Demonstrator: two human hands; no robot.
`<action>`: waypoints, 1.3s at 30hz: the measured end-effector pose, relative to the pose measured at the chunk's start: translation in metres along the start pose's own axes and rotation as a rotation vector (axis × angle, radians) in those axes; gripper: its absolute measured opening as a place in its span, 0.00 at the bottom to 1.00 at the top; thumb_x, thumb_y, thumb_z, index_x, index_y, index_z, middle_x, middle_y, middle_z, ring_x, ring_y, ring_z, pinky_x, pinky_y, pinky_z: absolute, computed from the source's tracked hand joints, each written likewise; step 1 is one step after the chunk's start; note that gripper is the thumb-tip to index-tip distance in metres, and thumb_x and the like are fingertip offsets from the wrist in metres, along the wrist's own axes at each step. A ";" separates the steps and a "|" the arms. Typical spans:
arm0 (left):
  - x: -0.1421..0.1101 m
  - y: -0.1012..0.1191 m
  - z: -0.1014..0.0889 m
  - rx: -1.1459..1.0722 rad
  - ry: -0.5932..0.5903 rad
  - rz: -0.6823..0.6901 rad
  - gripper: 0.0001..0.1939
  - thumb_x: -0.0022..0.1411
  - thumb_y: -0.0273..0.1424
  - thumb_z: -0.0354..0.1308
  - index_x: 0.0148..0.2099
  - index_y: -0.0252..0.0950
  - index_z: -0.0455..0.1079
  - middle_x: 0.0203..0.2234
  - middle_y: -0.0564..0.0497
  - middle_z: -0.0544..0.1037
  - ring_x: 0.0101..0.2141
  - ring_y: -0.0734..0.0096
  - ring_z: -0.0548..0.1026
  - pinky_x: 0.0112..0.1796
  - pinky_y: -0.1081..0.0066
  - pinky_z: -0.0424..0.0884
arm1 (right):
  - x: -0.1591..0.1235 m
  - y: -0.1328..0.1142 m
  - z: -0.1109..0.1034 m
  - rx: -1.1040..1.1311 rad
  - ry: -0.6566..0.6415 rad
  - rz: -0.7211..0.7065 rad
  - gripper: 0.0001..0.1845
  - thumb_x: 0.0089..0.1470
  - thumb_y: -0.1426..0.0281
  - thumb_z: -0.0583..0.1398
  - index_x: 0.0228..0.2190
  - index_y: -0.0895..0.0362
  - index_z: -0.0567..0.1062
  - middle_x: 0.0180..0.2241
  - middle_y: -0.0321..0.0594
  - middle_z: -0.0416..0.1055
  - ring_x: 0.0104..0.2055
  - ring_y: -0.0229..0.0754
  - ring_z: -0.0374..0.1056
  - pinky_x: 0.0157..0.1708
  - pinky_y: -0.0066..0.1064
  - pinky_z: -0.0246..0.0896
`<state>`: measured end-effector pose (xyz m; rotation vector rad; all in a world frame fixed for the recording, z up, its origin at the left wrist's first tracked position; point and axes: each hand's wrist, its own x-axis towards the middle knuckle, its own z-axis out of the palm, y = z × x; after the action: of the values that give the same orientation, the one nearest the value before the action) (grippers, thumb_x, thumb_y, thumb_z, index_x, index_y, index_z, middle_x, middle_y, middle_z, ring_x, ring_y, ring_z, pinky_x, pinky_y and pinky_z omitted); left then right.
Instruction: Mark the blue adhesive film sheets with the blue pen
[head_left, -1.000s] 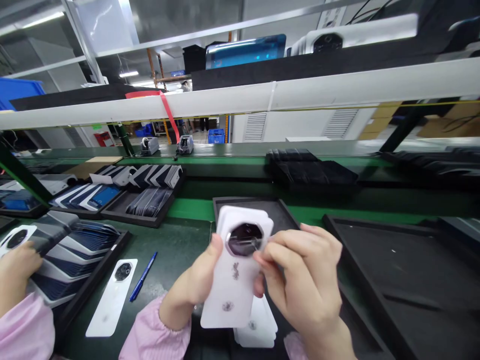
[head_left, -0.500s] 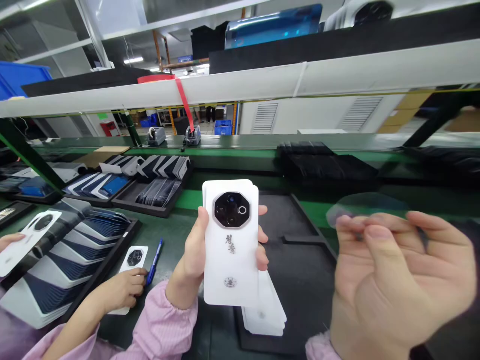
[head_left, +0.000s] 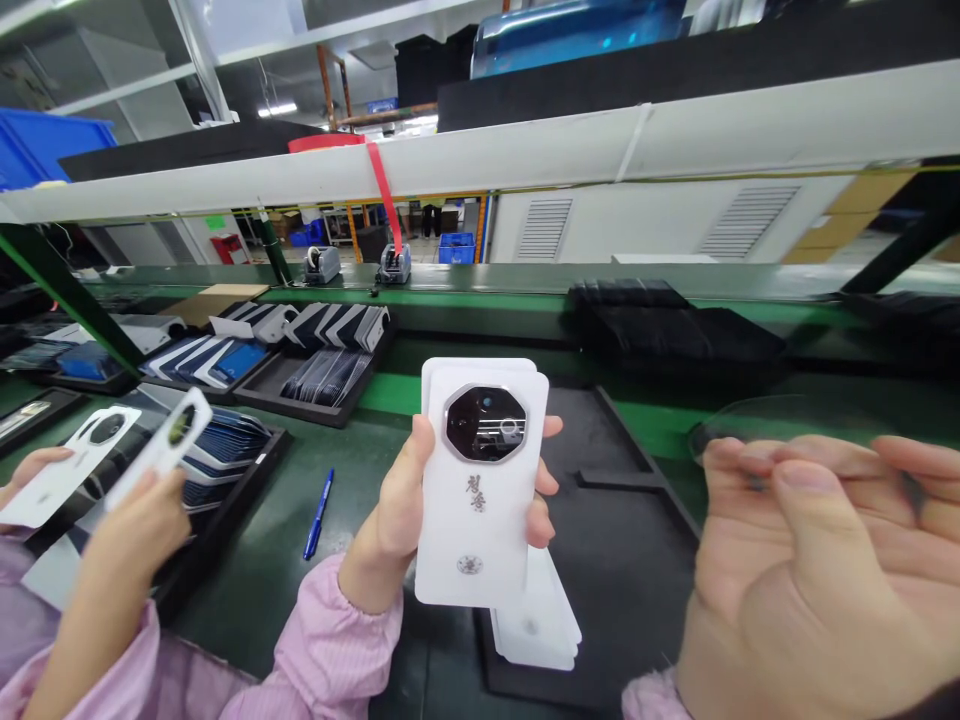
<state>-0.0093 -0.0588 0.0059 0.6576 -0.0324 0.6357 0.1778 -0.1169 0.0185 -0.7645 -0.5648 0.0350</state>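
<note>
My left hand (head_left: 397, 495) is wrapped round white phone back panels (head_left: 480, 540), at least two, held upright with a dark octagonal camera area, lettering and a round mark facing me. At the right, my right hand (head_left: 814, 560) pinches a clear thin film (head_left: 795, 412) between thumb and fingers; its outline is faint. Below the held panels, a fanned stack of white panels (head_left: 534, 625) lies on a black tray (head_left: 630, 570).
A co-worker's hand (head_left: 146, 525) at the left holds a white panel above a tray of stacked panels (head_left: 225, 520). A blue pen (head_left: 319, 515) lies on the green table. Black trays (head_left: 667, 330) are piled behind, and tape dispensers (head_left: 395, 263) stand at the back.
The co-worker's hand has lifted a white panel from beside the pen and moved it left. My hands keep their holds, both a little further right in view; light now reflects on the camera area.
</note>
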 end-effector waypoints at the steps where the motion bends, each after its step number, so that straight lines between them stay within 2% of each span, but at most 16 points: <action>1: 0.000 0.000 0.000 -0.003 0.000 0.001 0.44 0.59 0.59 0.62 0.64 0.27 0.71 0.42 0.40 0.78 0.35 0.61 0.78 0.40 0.65 0.74 | 0.000 0.001 0.000 0.002 0.002 -0.007 0.21 0.34 0.80 0.68 0.34 0.51 0.77 0.23 0.31 0.70 0.28 0.42 0.68 0.36 0.40 0.72; 20: -0.008 0.002 0.012 -0.074 0.009 0.010 0.43 0.63 0.59 0.56 0.63 0.25 0.70 0.41 0.40 0.78 0.34 0.58 0.80 0.39 0.63 0.75 | 0.000 0.002 -0.001 0.005 -0.024 -0.021 0.21 0.35 0.80 0.69 0.35 0.52 0.76 0.23 0.31 0.70 0.28 0.41 0.68 0.36 0.39 0.73; 25: -0.005 0.004 0.005 0.016 0.062 0.029 0.43 0.63 0.59 0.57 0.63 0.27 0.71 0.41 0.41 0.78 0.34 0.60 0.78 0.40 0.63 0.74 | 0.000 0.000 -0.003 -0.041 -0.036 -0.035 0.24 0.35 0.77 0.74 0.37 0.52 0.76 0.23 0.33 0.72 0.30 0.42 0.70 0.36 0.38 0.75; 27: -0.003 0.003 -0.004 0.086 0.066 -0.028 0.43 0.62 0.60 0.57 0.63 0.28 0.71 0.42 0.41 0.78 0.35 0.61 0.78 0.40 0.64 0.72 | -0.002 -0.002 -0.004 -0.103 -0.123 -0.056 0.26 0.37 0.76 0.75 0.39 0.54 0.75 0.23 0.33 0.73 0.29 0.43 0.72 0.33 0.35 0.75; 30: 0.002 0.000 -0.019 0.148 0.028 -0.195 0.44 0.63 0.63 0.54 0.63 0.29 0.71 0.42 0.41 0.78 0.35 0.62 0.78 0.41 0.65 0.72 | -0.008 -0.003 -0.007 -0.189 -0.344 -0.071 0.26 0.43 0.77 0.74 0.43 0.55 0.74 0.26 0.34 0.76 0.29 0.43 0.75 0.27 0.32 0.72; 33: 0.007 -0.003 -0.032 0.178 -0.001 -0.293 0.43 0.64 0.63 0.52 0.59 0.29 0.73 0.42 0.40 0.79 0.35 0.61 0.79 0.40 0.63 0.72 | -0.013 -0.001 -0.008 -0.228 -0.522 -0.061 0.24 0.49 0.77 0.72 0.46 0.54 0.73 0.29 0.36 0.78 0.31 0.43 0.76 0.28 0.32 0.71; 36: 0.010 -0.007 -0.038 0.206 0.002 -0.333 0.41 0.64 0.63 0.52 0.53 0.28 0.76 0.41 0.38 0.80 0.35 0.59 0.79 0.40 0.63 0.73 | -0.014 0.002 -0.008 -0.251 -0.605 -0.040 0.23 0.52 0.75 0.71 0.47 0.53 0.70 0.31 0.35 0.79 0.31 0.42 0.76 0.30 0.32 0.68; 39: 0.012 -0.009 -0.041 0.202 0.021 -0.366 0.40 0.62 0.63 0.54 0.53 0.29 0.76 0.40 0.40 0.81 0.34 0.59 0.80 0.39 0.63 0.74 | -0.012 0.005 -0.007 -0.271 -0.667 -0.019 0.22 0.53 0.74 0.70 0.47 0.52 0.68 0.30 0.35 0.79 0.30 0.43 0.76 0.28 0.33 0.66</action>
<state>-0.0012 -0.0344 -0.0293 0.8272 0.1702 0.2934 0.1715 -0.1211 0.0055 -1.0136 -1.2281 0.2048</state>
